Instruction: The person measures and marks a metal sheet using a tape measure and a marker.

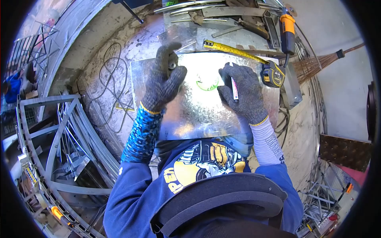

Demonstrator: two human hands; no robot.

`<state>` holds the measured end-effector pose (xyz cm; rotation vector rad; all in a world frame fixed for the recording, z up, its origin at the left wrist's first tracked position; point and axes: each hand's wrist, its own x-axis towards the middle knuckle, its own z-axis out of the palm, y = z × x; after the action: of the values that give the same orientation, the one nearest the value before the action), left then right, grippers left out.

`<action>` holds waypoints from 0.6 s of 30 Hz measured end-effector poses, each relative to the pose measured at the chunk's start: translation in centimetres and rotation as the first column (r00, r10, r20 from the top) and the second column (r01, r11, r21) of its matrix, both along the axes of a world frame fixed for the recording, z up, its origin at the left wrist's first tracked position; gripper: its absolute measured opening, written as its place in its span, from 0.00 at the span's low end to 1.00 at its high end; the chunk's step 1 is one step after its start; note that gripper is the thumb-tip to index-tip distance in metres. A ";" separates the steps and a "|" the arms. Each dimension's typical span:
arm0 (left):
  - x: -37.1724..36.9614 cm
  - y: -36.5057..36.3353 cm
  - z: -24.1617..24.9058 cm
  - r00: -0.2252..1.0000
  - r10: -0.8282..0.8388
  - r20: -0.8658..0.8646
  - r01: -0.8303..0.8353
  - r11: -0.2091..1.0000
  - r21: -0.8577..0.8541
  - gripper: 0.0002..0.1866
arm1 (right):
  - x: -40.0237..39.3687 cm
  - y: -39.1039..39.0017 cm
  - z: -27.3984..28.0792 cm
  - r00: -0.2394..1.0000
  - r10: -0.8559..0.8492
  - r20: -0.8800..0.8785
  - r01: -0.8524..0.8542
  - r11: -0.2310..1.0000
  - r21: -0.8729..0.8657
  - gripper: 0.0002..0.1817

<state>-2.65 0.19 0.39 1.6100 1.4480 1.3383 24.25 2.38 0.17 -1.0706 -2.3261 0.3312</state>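
A shiny metal sheet (pixel 190 115) lies in front of my body, with a green round mark (pixel 207 82) on its bright upper middle. My left hand (pixel 163 77), in a dark grey glove, is over the sheet's left part, its fingers curled around a small round metal piece (pixel 172 64). Over the right part, my right hand (pixel 244 91), gloved too, holds a white and pink marker (pixel 235 88) between thumb and fingers. Right of that hand rests a black and yellow tape measure (pixel 273 74), its yellow blade (pixel 234 50) pulled out leftward along the sheet's far edge.
An orange and black power tool (pixel 288 33) and metal bars (pixel 214 12) lie beyond the sheet. A straw broom (pixel 313 65) is at the right. Metal frames (pixel 59 139) stand at the left, and a cable (pixel 113 87) loops on the floor.
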 end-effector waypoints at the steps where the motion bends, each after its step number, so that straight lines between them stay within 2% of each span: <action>1: 0.3 -0.6 -0.8 1.000 -0.021 0.017 0.021 0.999 0.045 0.25 | 0.1 -0.2 -0.2 1.000 -0.005 0.001 0.005 1.000 -0.003 0.26; 3: 0.8 -1.1 -1.8 0.997 -0.059 0.050 0.051 0.988 0.144 0.22 | 0.1 -0.1 -0.6 0.995 0.021 -0.097 -0.018 0.999 0.032 0.26; 4: 1.0 -1.0 -2.1 0.997 -0.046 0.066 0.038 0.992 0.121 0.17 | 0.2 -0.2 -1.2 0.995 0.022 -0.096 -0.019 0.999 0.029 0.26; 6: 0.9 -0.9 -2.2 0.994 -0.068 0.089 0.064 0.997 0.051 0.15 | 0.2 -0.6 -2.2 0.903 -0.123 -0.412 0.080 0.990 -0.120 0.19; 7: 0.9 -0.7 -2.1 0.990 -0.092 0.110 0.093 0.996 -0.006 0.13 | 0.7 -0.6 -2.1 0.903 -0.124 -0.412 0.082 0.990 -0.118 0.19; 9: 1.0 -0.8 -1.8 0.988 -0.088 0.127 0.096 0.993 -0.065 0.12 | 2.1 -0.3 -0.4 0.931 -0.039 -0.364 0.126 0.968 0.218 0.17; 10: 1.1 -1.2 -1.6 0.987 -0.075 0.145 0.094 0.987 -0.127 0.11 | 2.9 -0.5 1.3 0.951 -0.073 -0.300 0.156 0.952 0.263 0.18; 11: 1.3 -1.7 -2.0 0.986 -0.084 0.142 0.101 0.988 -0.113 0.11 | 4.1 -0.2 1.5 0.943 -0.123 -0.309 0.206 0.946 0.252 0.18; 13: 1.3 -1.7 -3.3 0.951 -0.036 0.307 0.092 0.981 -0.172 0.11 | 6.3 0.9 1.7 0.920 -0.209 -0.332 0.323 0.883 0.339 0.22; 14: 1.6 -1.5 -3.4 0.933 -0.052 0.357 0.088 0.992 -0.087 0.12 | 7.3 1.7 1.8 0.917 -0.199 -0.345 0.328 0.869 0.371 0.22; 15: 1.6 -1.3 -3.0 0.933 -0.063 0.353 0.092 0.994 -0.064 0.12 | 8.4 2.0 1.9 0.918 -0.280 -0.280 0.371 0.855 0.362 0.25; 16: 1.7 -1.0 -2.7 0.979 -0.064 0.192 0.071 0.997 -0.030 0.15 | 9.0 2.2 1.7 0.910 -0.358 -0.210 0.412 0.840 0.352 0.29; 17: 1.8 -0.8 -2.4 0.998 -0.052 0.025 0.051 0.999 0.007 0.17 | 9.3 2.3 1.3 0.910 -0.353 -0.217 0.411 0.834 0.368 0.29; 18: 1.9 -0.7 -1.8 0.999 -0.041 0.019 0.041 0.999 -0.020 0.19 | 9.5 2.4 0.6 0.899 -0.388 -0.203 0.432 0.860 0.272 0.31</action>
<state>-0.73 -0.52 -1.41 1.6021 1.4060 1.3078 33.74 4.82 0.77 -1.2950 -1.8774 -0.1209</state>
